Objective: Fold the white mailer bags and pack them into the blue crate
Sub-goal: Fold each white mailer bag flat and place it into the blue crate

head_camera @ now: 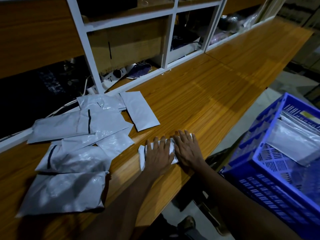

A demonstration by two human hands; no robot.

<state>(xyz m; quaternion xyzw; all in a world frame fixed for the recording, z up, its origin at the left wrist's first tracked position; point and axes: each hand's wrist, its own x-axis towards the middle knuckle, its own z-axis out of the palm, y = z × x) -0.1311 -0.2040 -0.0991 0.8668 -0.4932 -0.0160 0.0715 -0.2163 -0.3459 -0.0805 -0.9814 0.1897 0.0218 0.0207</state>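
Right, head view: both your hands are flat, fingers straight and spread, and neither grips anything. Your left hand (158, 153) and right hand (187, 149) press side by side on one folded mailer bag (142, 163). That bag lies on the table (207, 92) close to its near edge, and its white ends show past both hands. A loose pile of unfolded mailer bags (78, 135) covers the table's left part, from the far edge to the near edge, overlapping. One flat bag (140, 111) sits at the pile's right side, toward the far edge. The blue crate (270, 193) is off the table, just past the near edge on your right. White packed bags (294, 144) lie inside it. A white shelf frame (166, 40) stands along the far edge.
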